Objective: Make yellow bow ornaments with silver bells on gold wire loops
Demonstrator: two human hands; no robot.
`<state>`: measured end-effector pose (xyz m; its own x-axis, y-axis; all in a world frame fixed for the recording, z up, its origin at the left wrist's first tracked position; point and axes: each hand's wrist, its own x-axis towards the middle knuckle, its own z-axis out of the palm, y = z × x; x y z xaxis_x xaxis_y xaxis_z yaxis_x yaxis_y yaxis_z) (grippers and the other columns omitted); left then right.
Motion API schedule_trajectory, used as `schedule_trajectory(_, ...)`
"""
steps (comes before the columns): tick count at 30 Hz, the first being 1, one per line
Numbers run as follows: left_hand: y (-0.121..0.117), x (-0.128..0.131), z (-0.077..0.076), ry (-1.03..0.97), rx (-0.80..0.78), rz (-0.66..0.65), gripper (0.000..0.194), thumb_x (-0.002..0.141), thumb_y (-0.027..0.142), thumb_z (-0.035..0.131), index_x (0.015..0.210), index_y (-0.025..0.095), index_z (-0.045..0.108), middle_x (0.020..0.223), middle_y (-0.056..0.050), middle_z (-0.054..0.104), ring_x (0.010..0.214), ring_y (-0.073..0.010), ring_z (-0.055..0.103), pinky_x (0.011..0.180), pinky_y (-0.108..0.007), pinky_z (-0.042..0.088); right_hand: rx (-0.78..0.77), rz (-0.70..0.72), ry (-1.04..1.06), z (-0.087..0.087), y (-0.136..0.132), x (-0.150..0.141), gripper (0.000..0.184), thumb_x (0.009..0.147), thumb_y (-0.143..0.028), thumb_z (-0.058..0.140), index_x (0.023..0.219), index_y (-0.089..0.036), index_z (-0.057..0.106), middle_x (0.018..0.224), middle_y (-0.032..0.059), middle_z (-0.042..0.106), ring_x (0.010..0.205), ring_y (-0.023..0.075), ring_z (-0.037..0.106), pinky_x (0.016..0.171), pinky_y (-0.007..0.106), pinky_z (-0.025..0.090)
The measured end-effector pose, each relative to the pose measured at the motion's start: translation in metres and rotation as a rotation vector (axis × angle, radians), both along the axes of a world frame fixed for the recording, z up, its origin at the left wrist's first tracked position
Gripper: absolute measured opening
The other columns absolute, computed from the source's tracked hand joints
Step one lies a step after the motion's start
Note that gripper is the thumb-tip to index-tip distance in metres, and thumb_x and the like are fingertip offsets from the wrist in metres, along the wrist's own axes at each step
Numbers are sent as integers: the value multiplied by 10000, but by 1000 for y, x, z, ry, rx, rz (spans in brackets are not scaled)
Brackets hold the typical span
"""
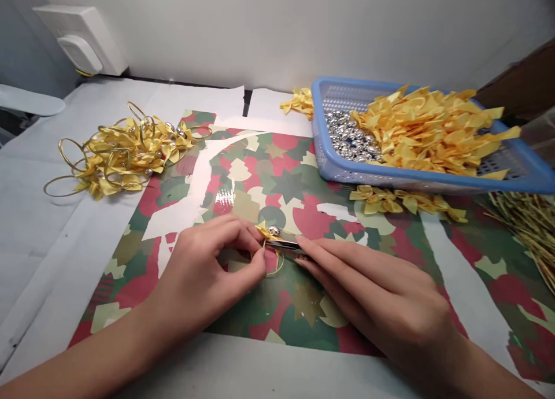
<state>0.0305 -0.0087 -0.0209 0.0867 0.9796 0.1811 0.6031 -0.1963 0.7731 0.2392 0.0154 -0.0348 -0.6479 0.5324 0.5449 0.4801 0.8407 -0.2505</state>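
Table (52, 243) under Christmas-pattern paper (277, 179); left hand (208, 277) pinched gold ring (274, 267) and yellow satin bow (265, 232) above paper, right hand (368, 283) gripped metal tweezers (282, 244). Slackened pinch could drop silver bell (274, 231).

Wrap paper (277, 173) red/green/cream, trees & stars; basket (403, 180) lt blue; bows (425, 127) yellow; beads (351, 136) silver

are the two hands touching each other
Apart: the head view shows a gap between the left hand and the right hand, with a yellow ribbon bow and metal tool between them.
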Motion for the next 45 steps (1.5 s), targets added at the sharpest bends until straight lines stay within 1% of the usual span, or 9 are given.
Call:
schedule_trajectory(5,-1,0,1,1,-7,1,178,742,76,617,615,190,569,730,16,689,609,-101,612,602,-202,523,-1,23,10,0,0,0,358,890,-40,555,1237,-126,567,920,120,748,775,221,717,672,330,603)
schedule_trajectory(9,0,-1,0,-6,-7,5,170,739,81,621,615,189,575,731,9,691,626,-109,627,596,-204,522,-4,21,20,-2,0,-1,375,885,-35,560,1246,-138,565,936,111,751,808,219,721,707,328,608)
schedule_trajectory(14,1,-1,-1,0,-7,6,174,739,80,614,614,194,576,727,13,691,614,-111,621,604,-216,532,12,30,38,-2,-1,-1,346,866,-15,578,1204,-90,588,912,143,750,781,225,722,672,331,609)
schedule_trajectory(22,0,0,1,-4,-5,4,176,738,82,614,610,197,578,720,17,691,594,-108,611,604,-218,539,18,9,18,-5,-2,-1,398,886,-34,553,1271,-136,551,957,116,753,823,224,726,697,328,617)
schedule_trajectory(26,-1,0,1,-8,-7,3,181,739,81,617,606,195,573,719,19,690,606,-106,616,607,-210,537,4,17,26,-4,-1,-1,382,876,-18,563,1244,-117,566,962,133,750,841,226,722,717,327,612)
schedule_trajectory(37,1,0,1,-16,-10,2,176,743,86,617,613,198,578,724,21,688,597,-105,608,605,-217,537,17,14,10,-4,-1,-1,401,880,-30,559,1266,-138,561,946,120,752,814,228,726,685,327,616)
schedule_trajectory(39,0,-1,0,-18,-9,2,176,742,88,624,611,196,579,723,22,689,609,-104,615,607,-210,532,23,9,8,-3,-1,-2,391,883,-36,556,1259,-144,568,922,112,753,788,225,726,672,326,615)
schedule_trajectory(43,0,-1,-1,-19,-19,12,174,736,77,633,613,191,586,734,21,697,634,-102,634,621,-199,530,42,27,12,-2,0,-3,323,893,-34,540,1204,-100,599,881,123,753,763,213,724,656,309,613)
schedule_trajectory(45,0,-1,-1,-24,-24,12,173,732,77,636,610,190,590,735,19,700,643,-105,641,633,-201,533,47,27,4,-1,0,-3,318,900,-39,527,1200,-110,603,886,115,755,766,209,725,656,303,618)
